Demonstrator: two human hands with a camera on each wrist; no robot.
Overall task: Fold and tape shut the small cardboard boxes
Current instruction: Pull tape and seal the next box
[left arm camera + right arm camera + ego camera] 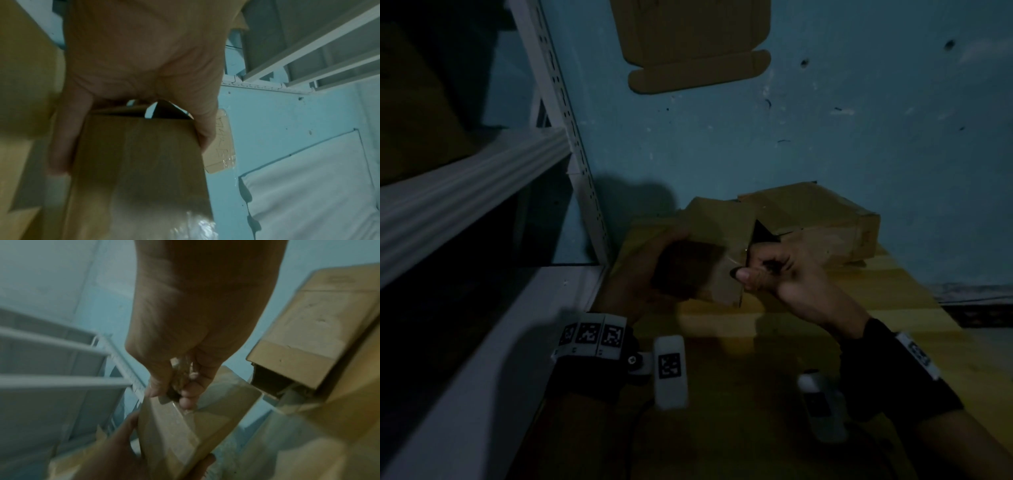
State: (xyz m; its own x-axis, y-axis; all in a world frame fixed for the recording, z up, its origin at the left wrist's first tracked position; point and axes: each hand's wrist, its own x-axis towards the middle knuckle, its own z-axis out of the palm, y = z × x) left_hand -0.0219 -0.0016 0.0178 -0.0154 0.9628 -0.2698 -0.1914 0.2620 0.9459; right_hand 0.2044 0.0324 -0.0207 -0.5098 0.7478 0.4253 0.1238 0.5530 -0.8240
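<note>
1. Above the yellow table (pixel 808 329), one small cardboard box (pixel 709 270) is held in the air between two hands.
2. One left hand (pixel 640 274) grips the box's sides, thumb and fingers wrapped round it.
3. One right hand (pixel 784 277) pinches something small and dark at the box's edge; what it is cannot be told.
4. Two more cardboard pieces show: one larger box (pixel 825 226) behind, and one flat cutout (pixel 695 44) on the blue wall (pixel 859 120).
5. One taped cardboard tag (pixel 223 144) bears handwriting too blurred to read.
6. One white metal shelf rack (pixel 482 178) stands at the left.
</note>
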